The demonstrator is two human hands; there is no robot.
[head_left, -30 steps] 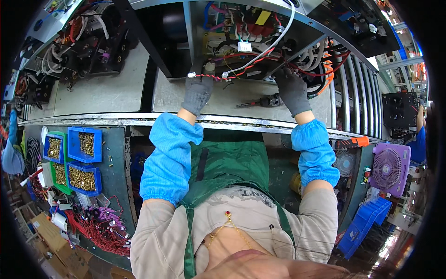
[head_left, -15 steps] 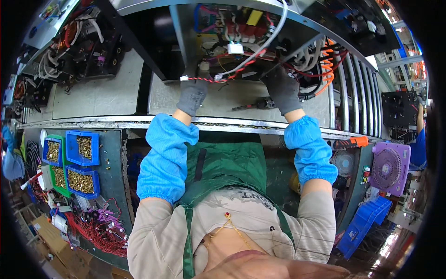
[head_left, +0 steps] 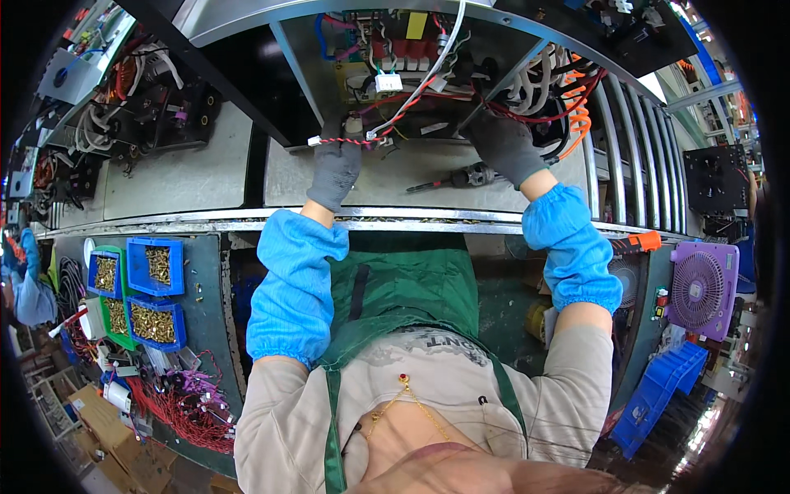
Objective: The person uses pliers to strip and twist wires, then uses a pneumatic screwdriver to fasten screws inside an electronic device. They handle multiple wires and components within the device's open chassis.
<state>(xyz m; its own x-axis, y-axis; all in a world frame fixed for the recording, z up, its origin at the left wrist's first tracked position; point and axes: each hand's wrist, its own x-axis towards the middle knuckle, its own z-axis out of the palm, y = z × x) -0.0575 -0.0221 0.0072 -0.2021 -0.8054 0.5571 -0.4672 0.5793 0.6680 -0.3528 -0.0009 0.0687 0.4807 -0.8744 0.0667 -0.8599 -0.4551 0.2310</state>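
Observation:
In front of me stands an open metal casing (head_left: 298, 70) with wiring and circuit parts inside. My left hand (head_left: 336, 165), in a grey glove, is closed on its lower left front edge. At the lower right corner my right hand (head_left: 508, 150), gloved alike, grips the casing; its fingertips are lost in shadow. A red-and-black twisted cable (head_left: 341, 141) with a white plug hangs across my left fingers. A white connector (head_left: 388, 82) and a pale grey cable (head_left: 440, 62) hang in the opening. Near my right hand, a dark power screwdriver (head_left: 465, 176) lies on the bench.
Blue bins (head_left: 155, 284) of brass screws stand at left, above bundled red wires (head_left: 177, 407). Metal rollers (head_left: 627, 165) and a coiled orange hose (head_left: 580, 115) are at right. A purple fan (head_left: 699, 288), an orange-handled tool (head_left: 638, 243) and a blue crate (head_left: 658, 395) sit farther right.
The casing, with its wiring and connector, has shifted left and turned slightly. My right hand has moved a little right and away from me; my left hand keeps its hold.

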